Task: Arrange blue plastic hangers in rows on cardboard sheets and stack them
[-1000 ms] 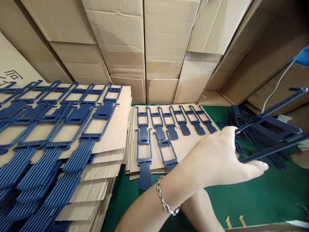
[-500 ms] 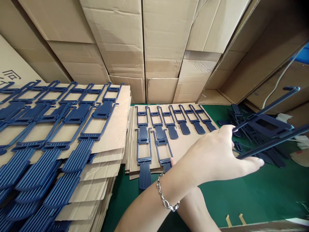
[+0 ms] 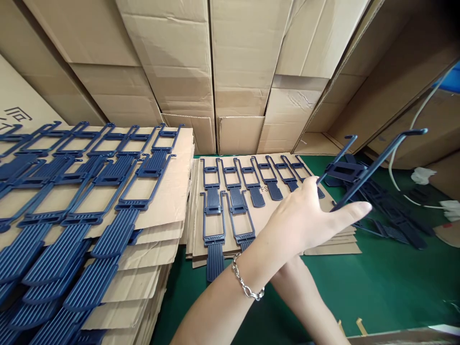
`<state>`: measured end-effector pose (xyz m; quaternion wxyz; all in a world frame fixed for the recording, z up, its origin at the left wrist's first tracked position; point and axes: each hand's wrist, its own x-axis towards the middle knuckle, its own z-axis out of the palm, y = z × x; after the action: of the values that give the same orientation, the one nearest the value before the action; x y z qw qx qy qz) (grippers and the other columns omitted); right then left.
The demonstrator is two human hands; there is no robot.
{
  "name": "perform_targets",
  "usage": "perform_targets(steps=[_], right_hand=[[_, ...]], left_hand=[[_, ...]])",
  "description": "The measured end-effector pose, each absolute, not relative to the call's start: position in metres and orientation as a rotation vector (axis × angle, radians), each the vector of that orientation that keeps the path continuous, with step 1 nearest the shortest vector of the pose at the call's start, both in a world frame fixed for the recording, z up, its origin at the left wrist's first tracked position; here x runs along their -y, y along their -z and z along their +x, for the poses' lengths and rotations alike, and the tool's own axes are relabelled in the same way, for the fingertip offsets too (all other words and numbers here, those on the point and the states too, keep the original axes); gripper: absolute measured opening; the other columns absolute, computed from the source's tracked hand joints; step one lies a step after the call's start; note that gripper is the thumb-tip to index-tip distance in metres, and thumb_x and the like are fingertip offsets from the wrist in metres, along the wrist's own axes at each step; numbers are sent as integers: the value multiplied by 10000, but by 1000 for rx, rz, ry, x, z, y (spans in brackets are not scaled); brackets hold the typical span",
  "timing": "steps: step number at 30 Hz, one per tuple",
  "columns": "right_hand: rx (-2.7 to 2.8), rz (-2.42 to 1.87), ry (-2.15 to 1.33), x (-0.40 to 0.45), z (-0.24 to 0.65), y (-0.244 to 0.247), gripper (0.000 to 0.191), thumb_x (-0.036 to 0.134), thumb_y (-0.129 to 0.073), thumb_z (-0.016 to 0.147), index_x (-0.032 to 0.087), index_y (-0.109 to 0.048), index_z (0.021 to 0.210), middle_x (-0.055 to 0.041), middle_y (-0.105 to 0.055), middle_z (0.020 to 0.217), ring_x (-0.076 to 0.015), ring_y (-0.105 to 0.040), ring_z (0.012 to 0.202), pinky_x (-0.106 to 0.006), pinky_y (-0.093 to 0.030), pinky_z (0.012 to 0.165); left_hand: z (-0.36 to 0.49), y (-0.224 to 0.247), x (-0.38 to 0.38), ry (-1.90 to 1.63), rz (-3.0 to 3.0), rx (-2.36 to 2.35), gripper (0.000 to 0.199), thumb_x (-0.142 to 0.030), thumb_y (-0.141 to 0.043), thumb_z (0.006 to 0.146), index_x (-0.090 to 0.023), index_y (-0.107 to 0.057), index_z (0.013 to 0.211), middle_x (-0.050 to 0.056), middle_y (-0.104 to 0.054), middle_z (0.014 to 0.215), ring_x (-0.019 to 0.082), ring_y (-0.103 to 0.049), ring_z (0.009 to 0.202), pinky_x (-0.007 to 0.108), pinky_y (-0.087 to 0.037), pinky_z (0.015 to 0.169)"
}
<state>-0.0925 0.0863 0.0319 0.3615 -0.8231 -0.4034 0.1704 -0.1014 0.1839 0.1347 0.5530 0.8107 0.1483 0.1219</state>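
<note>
My left hand (image 3: 305,213), with a chain bracelet (image 3: 247,282) at its wrist, grips a dark blue plastic frame (image 3: 359,175). That frame has two long hooked arms joined by a crossbar, and it points up and away to the right. My right arm (image 3: 305,292) crosses beneath the left one; its hand is hidden behind my left wrist. Under and beyond my hands, similar frames with ribbed tongues (image 3: 215,258) lie in two rows on a cardboard sheet (image 3: 266,225). The front row's second frame (image 3: 239,215) is partly covered by my left arm.
A taller stack of cardboard layers (image 3: 161,211) at the left carries many more frames (image 3: 132,187). Loose dark blue parts (image 3: 398,220) are heaped at the right on the green tabletop (image 3: 388,287). Cardboard boxes (image 3: 244,62) wall the back. A white cable (image 3: 395,177) hangs at the right.
My left hand has moved left and slightly nearer the laid-out rows, the frame swinging with it. The right-hand fingertip that showed by the front row's second frame is now hidden.
</note>
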Motion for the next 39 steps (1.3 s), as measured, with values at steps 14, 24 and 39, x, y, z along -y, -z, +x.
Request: perform_targets(steps=[14, 24, 39], right_hand=[[562, -1497, -690, -83, -55, -36, 362, 510, -530, 794, 148, -546, 804, -29, -572, 615, -125, -508, 531, -240, -429, 512], [418, -1456, -723, -70, -49, -28, 431, 535, -523, 794, 167, -472, 1014, 23, -531, 596, -84, -468, 422, -191, -370, 403], [380, -1573, -970, -61, -71, 2, 643, 625, -513, 726, 106, -437, 1097, 22, -530, 511, -82, -424, 328, -175, -289, 347]], left_hand=[[-83, -124, -192, -245, 2065, -619, 452, -573, -461, 741, -212, -384, 1004, 53, -601, 888, 193, -560, 724, 256, -398, 548], [-95, -121, -247, -405, 2236, -614, 311, -416, -407, 807, -183, -481, 616, 1, -538, 595, 126, -483, 556, 257, -322, 533], [-135, -123, -304, -848, 2203, -1310, 190, -384, -497, 760, -224, -591, 721, 17, -615, 709, 176, -537, 657, 270, -317, 568]])
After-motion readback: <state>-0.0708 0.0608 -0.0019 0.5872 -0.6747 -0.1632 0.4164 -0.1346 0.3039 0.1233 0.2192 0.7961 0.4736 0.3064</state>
